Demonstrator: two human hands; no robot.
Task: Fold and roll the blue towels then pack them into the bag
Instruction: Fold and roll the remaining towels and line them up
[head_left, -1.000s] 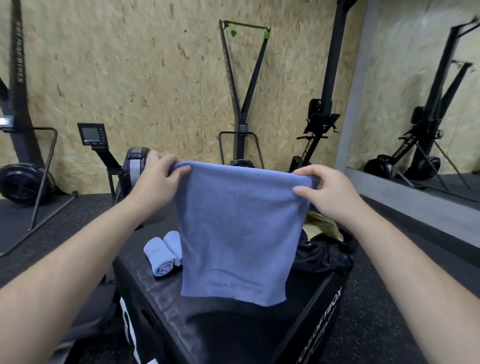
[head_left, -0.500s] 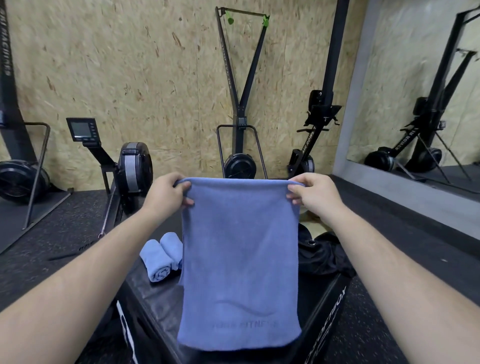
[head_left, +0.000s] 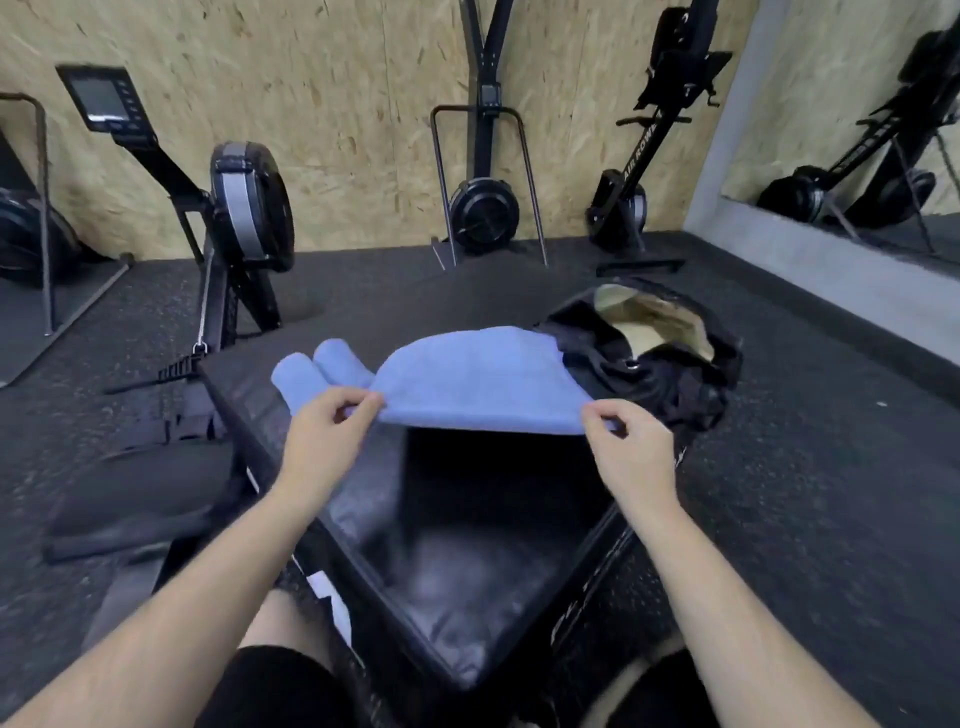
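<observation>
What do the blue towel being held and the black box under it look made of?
The flat blue towel looks like soft matte cloth, probably terry or microfibre: it drapes limply and its surface is fuzzy. The black box seems skinned in vinyl or faux leather, smooth with a dull sheen on top.

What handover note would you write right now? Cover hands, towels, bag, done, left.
Left hand and right hand each pinch a near corner of the unrolled blue towel, spread over the black box.
Two rolled towels lie on the box to its left; open black bag to its right.
Done: two rolled.
Left: fold and roll this one, pack all three.
</observation>
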